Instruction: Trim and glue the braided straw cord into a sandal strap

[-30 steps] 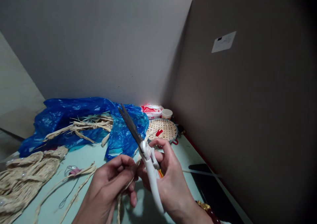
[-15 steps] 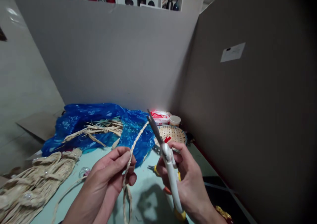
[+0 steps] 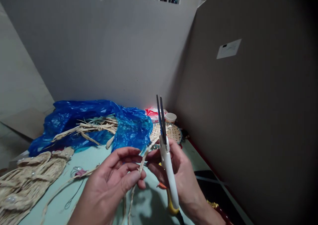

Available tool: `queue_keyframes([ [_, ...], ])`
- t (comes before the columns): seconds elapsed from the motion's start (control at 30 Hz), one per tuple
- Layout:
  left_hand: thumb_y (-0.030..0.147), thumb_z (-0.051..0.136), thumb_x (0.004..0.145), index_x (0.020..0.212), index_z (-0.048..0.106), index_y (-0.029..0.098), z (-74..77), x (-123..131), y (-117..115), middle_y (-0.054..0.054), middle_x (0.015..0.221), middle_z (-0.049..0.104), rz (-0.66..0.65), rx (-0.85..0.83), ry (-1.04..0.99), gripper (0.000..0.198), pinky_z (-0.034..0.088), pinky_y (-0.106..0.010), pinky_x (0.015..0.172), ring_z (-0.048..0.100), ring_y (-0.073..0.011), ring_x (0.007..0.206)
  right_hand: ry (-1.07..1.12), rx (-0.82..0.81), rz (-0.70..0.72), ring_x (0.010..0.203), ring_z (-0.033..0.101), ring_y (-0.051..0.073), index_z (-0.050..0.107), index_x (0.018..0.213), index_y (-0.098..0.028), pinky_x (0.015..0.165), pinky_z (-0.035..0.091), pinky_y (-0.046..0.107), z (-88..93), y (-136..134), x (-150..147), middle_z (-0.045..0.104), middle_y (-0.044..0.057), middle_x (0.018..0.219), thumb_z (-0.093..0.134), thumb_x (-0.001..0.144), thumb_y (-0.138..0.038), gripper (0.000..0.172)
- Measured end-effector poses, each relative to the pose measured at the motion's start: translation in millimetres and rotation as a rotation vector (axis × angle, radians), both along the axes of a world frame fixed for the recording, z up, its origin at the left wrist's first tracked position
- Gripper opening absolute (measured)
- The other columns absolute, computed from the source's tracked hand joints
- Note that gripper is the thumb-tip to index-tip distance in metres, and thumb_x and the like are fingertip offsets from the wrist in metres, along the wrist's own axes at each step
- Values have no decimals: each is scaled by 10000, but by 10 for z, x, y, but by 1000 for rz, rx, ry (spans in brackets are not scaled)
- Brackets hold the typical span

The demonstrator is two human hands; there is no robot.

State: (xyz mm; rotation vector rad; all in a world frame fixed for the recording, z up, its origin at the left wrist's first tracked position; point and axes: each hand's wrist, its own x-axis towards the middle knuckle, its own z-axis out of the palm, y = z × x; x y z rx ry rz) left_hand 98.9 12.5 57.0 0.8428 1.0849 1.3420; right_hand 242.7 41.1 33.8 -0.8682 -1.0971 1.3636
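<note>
My left hand (image 3: 113, 178) pinches a thin braided straw cord (image 3: 142, 162) between thumb and fingers; the cord's free end rises up and to the right, and its other part hangs down below the hand. My right hand (image 3: 177, 172) is wrapped round white-handled scissors (image 3: 167, 162). Their dark blades (image 3: 161, 117) point straight up and stand slightly apart. The cord's tip lies right beside the scissors' pivot. Both hands are held above the pale green table (image 3: 91, 158).
A blue plastic bag (image 3: 99, 122) with loose straw strips (image 3: 91, 129) lies behind the hands. A pile of woven straw (image 3: 27, 175) sits at the left. A round woven tray (image 3: 171, 132), a paper cup (image 3: 171, 117) and a red-white packet (image 3: 152, 112) are in the corner. Grey partitions enclose the table. Yellow-handled pliers (image 3: 171, 206) lie below my right hand.
The scissors swung from leaning left to standing upright, blades slightly parted. The cord's raised end dropped lower toward the scissors. My hands came closer together.
</note>
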Motion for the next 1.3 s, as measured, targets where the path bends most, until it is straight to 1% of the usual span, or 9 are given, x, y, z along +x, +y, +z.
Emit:
queue_keyframes([
  [0.17, 214, 851, 563, 895, 643, 219, -20, 82, 0, 1, 808, 705, 57, -13, 71, 392, 566, -252, 559, 670, -160, 616, 48, -20, 67, 611, 577, 96, 513, 975, -230, 588, 481, 204, 19, -28, 7, 682, -42, 736, 925, 545, -233, 595],
  [0.53, 241, 802, 661, 785, 657, 238, -124, 53, 22, 39, 671, 657, 18, 88, 194, 191, 525, -218, 497, 632, -144, 507, 96, -21, 103, 510, 492, 62, 514, 960, -222, 533, 432, 190, -5, -22, -20, 642, -64, 652, 915, 563, -265, 566],
  [0.7, 257, 823, 631, 740, 685, 242, -156, 55, 18, 30, 659, 695, 56, 108, 309, 177, 516, -208, 485, 618, -137, 459, 8, 19, 11, 515, 465, 74, 526, 918, -208, 513, 399, 197, -28, -29, -48, 613, -55, 625, 874, 600, -272, 476],
  [0.83, 259, 820, 620, 750, 703, 265, -214, 93, 1, 22, 685, 732, 105, 93, 356, 174, 548, -213, 510, 672, -173, 537, -113, 110, -88, 583, 487, 103, 512, 956, -220, 561, 422, 218, -80, -46, -50, 595, -59, 651, 833, 624, -207, 462],
  [0.97, 286, 823, 596, 767, 733, 305, -297, 101, 1, -1, 818, 792, 200, 159, 505, 194, 581, -276, 694, 740, -241, 734, -260, 234, -182, 614, 496, 102, 506, 1004, -245, 565, 412, 208, -147, -76, -34, 601, -56, 722, 716, 708, -103, 389],
  [1.07, 321, 746, 701, 689, 732, 315, -325, 67, 3, -11, 703, 757, 202, 325, 706, 20, 540, -300, 668, 697, -232, 642, -350, 368, -210, 633, 520, 99, 490, 1045, -269, 571, 416, 200, -199, -95, -22, 613, -59, 786, 670, 682, -19, 476],
  [1.13, 328, 707, 738, 588, 699, 308, -309, 43, -1, -5, 575, 688, 182, 387, 769, 151, 502, -287, 581, 647, -212, 559, -415, 458, -213, 649, 520, 101, 477, 1065, -281, 574, 413, 202, -228, -92, -8, 592, -65, 803, 665, 653, 8, 538],
  [1.2, 332, 699, 736, 556, 692, 294, -268, 28, -2, 3, 502, 636, 142, 343, 729, 184, 470, -274, 513, 603, -190, 483, -464, 516, -222, 672, 511, 106, 474, 1073, -285, 590, 418, 209, -239, -69, 22, 569, -63, 819, 651, 644, 19, 555],
  [1.3, 349, 756, 695, 655, 737, 250, -176, 11, 16, 12, 469, 609, 36, 129, 469, 109, 462, -247, 443, 547, -160, 411, -486, 513, -217, 672, 509, 114, 463, 1081, -274, 588, 427, 220, -204, -7, 104, 569, -49, 830, 617, 691, -17, 491],
])
